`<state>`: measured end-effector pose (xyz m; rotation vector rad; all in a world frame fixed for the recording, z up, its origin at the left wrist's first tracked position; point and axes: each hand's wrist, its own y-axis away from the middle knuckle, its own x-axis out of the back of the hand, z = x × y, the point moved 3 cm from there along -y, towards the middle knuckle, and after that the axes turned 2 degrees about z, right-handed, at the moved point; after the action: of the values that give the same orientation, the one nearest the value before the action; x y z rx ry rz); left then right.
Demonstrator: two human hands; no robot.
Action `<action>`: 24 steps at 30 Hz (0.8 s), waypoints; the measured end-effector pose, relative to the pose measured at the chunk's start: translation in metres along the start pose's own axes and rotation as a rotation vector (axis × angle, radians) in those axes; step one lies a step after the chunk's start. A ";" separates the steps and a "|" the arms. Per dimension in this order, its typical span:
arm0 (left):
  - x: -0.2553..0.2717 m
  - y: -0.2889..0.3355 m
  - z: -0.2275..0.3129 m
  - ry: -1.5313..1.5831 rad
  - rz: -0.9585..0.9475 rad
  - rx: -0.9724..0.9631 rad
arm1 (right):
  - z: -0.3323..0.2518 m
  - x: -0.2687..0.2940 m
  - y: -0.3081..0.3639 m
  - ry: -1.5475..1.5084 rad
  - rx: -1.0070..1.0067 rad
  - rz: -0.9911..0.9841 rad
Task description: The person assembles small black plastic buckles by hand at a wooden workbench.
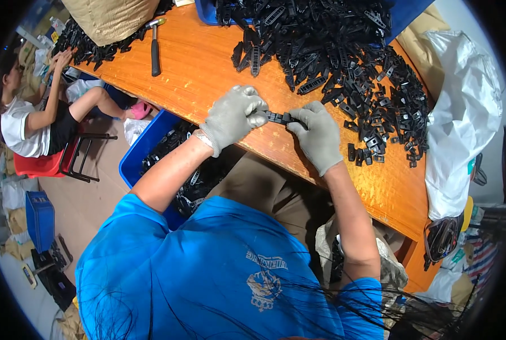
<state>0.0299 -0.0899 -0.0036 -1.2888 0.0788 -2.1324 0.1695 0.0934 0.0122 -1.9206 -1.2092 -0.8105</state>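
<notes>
Between my two gloved hands, near the table's front edge, a short black ridged plastic piece [278, 117] is held by its two ends. My left hand [234, 115], in a grey glove, is closed on its left end with the fingers curled. At the other end, my right hand [317, 134] pinches the piece between thumb and fingers. The covered ends are hidden by the gloves. Beyond my right hand spreads a pile of long slotted black plastic parts [315, 45], with small black clip-like parts [372, 144] at its near right side.
A hammer [155, 51] lies on the wooden table [196, 62]. A blue bin [129, 164] of black parts stands below its edge at left. A white sack [459, 113] hangs at right. Another person [32, 119] sits at far left on a red chair [37, 164].
</notes>
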 end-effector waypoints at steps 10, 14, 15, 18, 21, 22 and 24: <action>0.011 -0.005 0.012 0.049 -0.088 0.036 | -0.020 -0.007 -0.013 0.119 0.173 -0.092; 0.080 0.033 -0.021 0.000 -0.350 0.048 | -0.009 0.033 0.035 0.127 0.100 -0.039; 0.098 0.040 -0.035 -0.016 -0.408 0.071 | -0.001 0.052 0.050 0.150 0.020 0.021; 0.120 0.037 -0.038 0.082 -0.386 0.246 | 0.028 0.086 0.085 0.277 -0.097 0.173; 0.086 -0.004 -0.003 -0.075 -0.087 0.033 | 0.038 0.085 0.087 0.475 -0.195 0.163; 0.062 -0.018 0.007 0.007 -0.048 0.037 | 0.043 0.078 0.086 0.507 -0.202 0.125; 0.023 -0.049 0.035 -0.123 -0.059 -0.006 | 0.051 0.074 0.083 0.535 -0.209 0.083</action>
<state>0.0273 -0.0544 0.0499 -1.4389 -0.0046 -2.0979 0.2799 0.1450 0.0239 -1.7340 -0.7376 -1.3418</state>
